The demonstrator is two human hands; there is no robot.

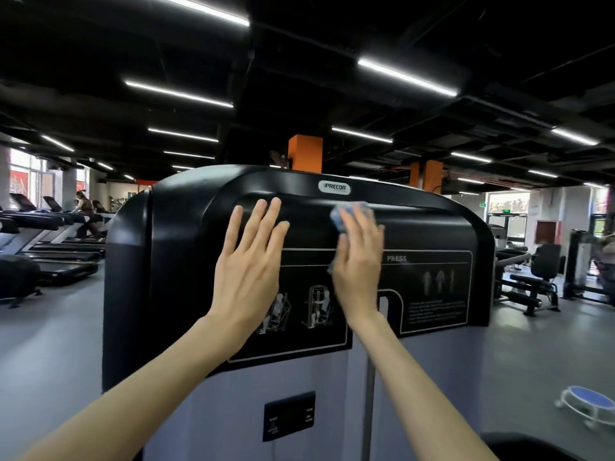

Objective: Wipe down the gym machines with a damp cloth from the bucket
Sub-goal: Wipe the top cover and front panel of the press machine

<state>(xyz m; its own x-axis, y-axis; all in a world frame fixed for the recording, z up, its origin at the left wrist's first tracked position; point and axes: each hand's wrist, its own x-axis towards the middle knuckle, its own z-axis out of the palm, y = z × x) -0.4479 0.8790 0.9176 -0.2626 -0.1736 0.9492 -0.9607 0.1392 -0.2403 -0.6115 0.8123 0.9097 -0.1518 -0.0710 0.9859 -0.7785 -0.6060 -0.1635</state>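
A gym machine fills the middle of the head view, its black shroud [186, 247] carrying a PRECOR badge and an instruction panel over a grey lower body. My left hand [249, 261] lies flat on the black panel with fingers straight and spread. My right hand [361, 257] presses a blue cloth [346, 212] against the panel just right of the left hand, fingers straight; the cloth shows above my fingertips and at the hand's left edge. No bucket is in view.
A row of treadmills [56, 247] runs along the left, with people at its far end. Weight benches and machines [539, 281] stand at the right. A small blue-topped round platform [589, 405] sits on the grey floor at lower right.
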